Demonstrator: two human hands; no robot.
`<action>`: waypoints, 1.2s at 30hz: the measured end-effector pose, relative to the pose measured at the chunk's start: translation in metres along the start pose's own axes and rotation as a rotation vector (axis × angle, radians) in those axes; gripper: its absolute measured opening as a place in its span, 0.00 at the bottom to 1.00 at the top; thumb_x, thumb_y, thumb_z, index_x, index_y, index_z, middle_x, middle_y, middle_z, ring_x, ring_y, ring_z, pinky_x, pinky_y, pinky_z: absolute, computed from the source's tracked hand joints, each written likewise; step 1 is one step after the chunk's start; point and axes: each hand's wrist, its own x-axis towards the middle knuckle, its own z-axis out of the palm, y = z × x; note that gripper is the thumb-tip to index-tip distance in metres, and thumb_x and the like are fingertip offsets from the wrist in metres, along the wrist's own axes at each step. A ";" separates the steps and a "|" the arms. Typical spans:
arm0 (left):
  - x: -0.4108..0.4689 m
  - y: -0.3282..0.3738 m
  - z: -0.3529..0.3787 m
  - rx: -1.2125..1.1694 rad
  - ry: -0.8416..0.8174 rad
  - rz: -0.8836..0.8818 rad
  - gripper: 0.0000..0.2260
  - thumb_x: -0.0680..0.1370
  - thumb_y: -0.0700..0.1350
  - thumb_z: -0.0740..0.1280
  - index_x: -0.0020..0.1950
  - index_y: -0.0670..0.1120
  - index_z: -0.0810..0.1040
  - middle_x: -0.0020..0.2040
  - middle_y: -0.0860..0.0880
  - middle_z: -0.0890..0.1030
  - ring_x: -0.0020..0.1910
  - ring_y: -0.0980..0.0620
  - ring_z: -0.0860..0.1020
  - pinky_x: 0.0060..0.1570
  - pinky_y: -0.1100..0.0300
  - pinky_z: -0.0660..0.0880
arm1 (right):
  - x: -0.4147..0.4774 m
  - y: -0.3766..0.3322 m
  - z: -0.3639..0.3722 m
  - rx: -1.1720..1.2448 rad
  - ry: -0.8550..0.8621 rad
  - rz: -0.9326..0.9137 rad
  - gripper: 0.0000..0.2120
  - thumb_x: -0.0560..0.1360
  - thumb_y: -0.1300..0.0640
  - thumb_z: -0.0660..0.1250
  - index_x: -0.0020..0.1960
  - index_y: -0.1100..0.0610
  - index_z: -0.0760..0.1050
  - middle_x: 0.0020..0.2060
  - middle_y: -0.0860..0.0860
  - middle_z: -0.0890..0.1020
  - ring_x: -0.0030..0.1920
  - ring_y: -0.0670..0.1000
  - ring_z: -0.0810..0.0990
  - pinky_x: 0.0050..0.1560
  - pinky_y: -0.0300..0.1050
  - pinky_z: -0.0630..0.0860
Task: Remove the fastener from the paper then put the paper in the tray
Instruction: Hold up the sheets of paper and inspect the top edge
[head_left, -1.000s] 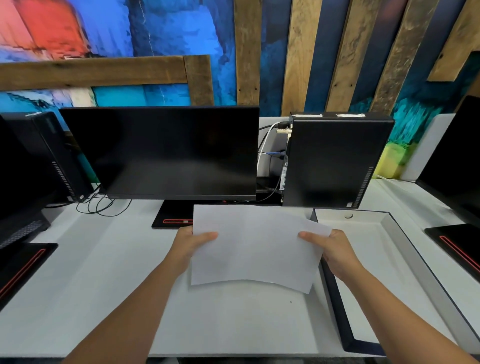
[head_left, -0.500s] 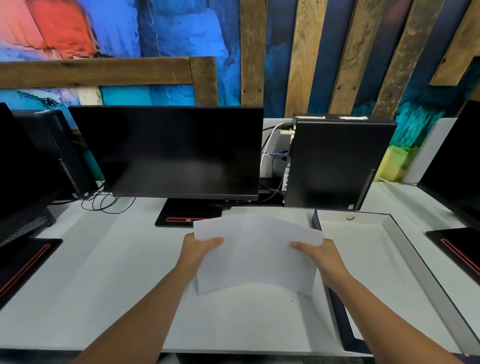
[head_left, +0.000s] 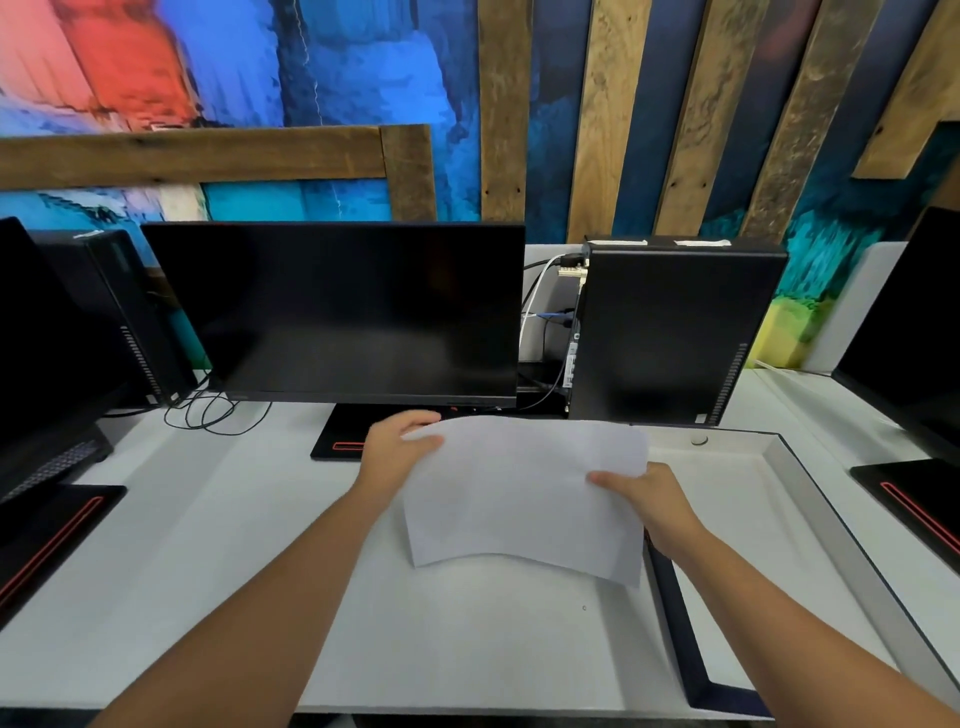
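A white sheet of paper (head_left: 524, 493) is held above the desk, bowed upward in the middle. My left hand (head_left: 392, 447) grips its upper left corner, thumb on top. My right hand (head_left: 647, 501) pinches its right edge, just over the near left wall of the tray. The tray (head_left: 815, 499) is a shallow white box with dark outer walls, lying on the desk to the right. A small round object (head_left: 698, 440), possibly the fastener, lies in the tray's far left corner. No fastener shows on the paper.
A black monitor (head_left: 337, 312) stands behind the paper, its base (head_left: 340, 441) just past my left hand. A black computer tower (head_left: 670, 332) stands behind the tray. More dark screens and bases sit at both desk ends. Cables (head_left: 213, 410) loop at the left.
The paper has moved away from me and slightly right, toward the tray. My left hand has slid up to the paper's top left corner. The view has tilted a little.
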 end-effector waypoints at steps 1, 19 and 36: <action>0.005 0.010 0.000 0.130 -0.008 0.066 0.10 0.72 0.34 0.69 0.50 0.46 0.82 0.42 0.52 0.81 0.39 0.58 0.78 0.36 0.72 0.72 | 0.002 -0.006 -0.001 -0.023 -0.012 -0.012 0.12 0.66 0.61 0.76 0.49 0.61 0.81 0.44 0.56 0.85 0.43 0.57 0.84 0.46 0.50 0.81; 0.006 0.043 0.034 0.552 -0.474 0.009 0.10 0.72 0.47 0.73 0.49 0.43 0.84 0.45 0.45 0.84 0.43 0.48 0.83 0.45 0.56 0.78 | 0.004 -0.058 -0.010 -0.348 -0.174 -0.126 0.03 0.67 0.57 0.75 0.36 0.55 0.82 0.35 0.50 0.84 0.34 0.47 0.82 0.33 0.35 0.74; -0.030 -0.006 0.032 -0.266 -0.211 -0.199 0.12 0.69 0.38 0.76 0.50 0.45 0.82 0.50 0.44 0.85 0.50 0.45 0.83 0.53 0.50 0.79 | -0.011 -0.049 0.024 0.295 -0.070 -0.134 0.15 0.66 0.65 0.75 0.53 0.61 0.80 0.49 0.55 0.85 0.48 0.56 0.84 0.50 0.51 0.79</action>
